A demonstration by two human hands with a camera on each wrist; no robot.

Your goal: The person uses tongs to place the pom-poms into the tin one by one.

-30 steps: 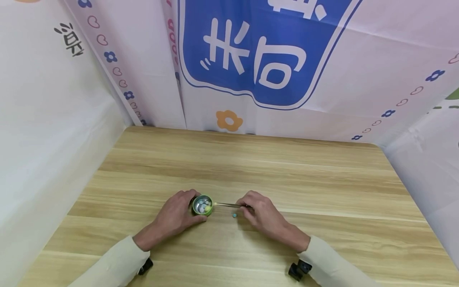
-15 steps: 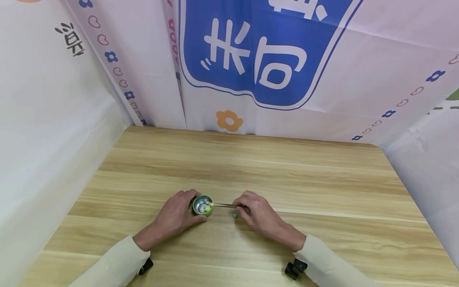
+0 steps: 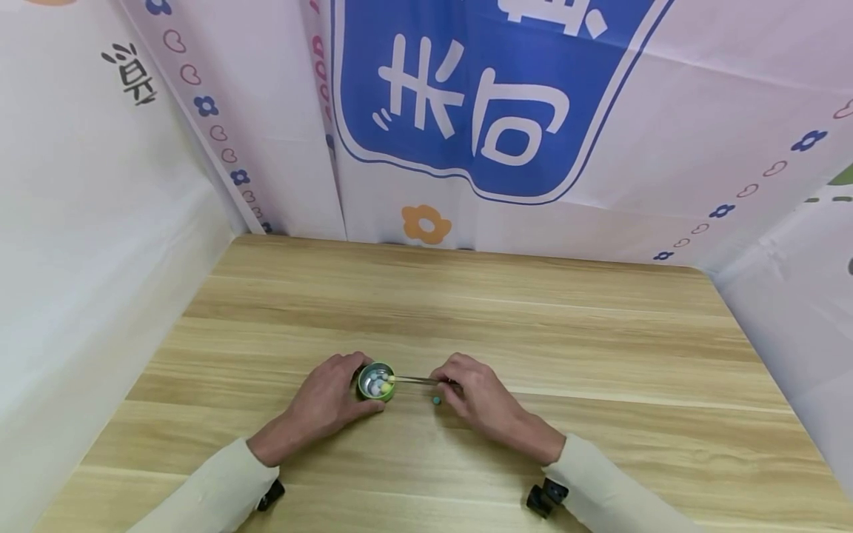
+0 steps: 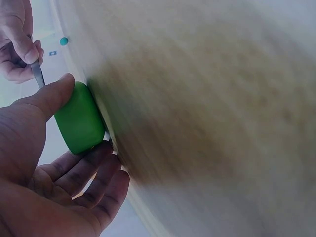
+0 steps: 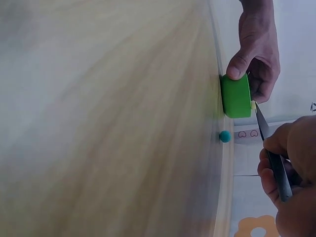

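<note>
My left hand [image 3: 326, 398] holds a small round green tin [image 4: 80, 119] upright on the table, thumb on one side and fingers on the other. Inside its silvery interior lie several pale blue, white and yellow beads [image 3: 376, 386]. My right hand [image 3: 483, 396] pinches metal tweezers [image 3: 418, 380], which point left at the tin. A small yellow bead [image 5: 253, 104] sits at the tweezers' tips, right at the tin's rim. One teal bead [image 3: 436, 400] lies on the table just below the tweezers, to the right of the tin.
The wood-grain table [image 3: 466, 311] runs back to a printed white curtain [image 3: 286, 178] with a blue sign. White cloth walls [image 3: 87, 259] stand at the left and right. Each sleeve cuff has a black device [image 3: 269, 494] under it.
The right hand has moved slightly left, bringing the tweezers and yellow bead from beside the tin to over its rim. The left hand, tin and teal bead have stayed in place.
</note>
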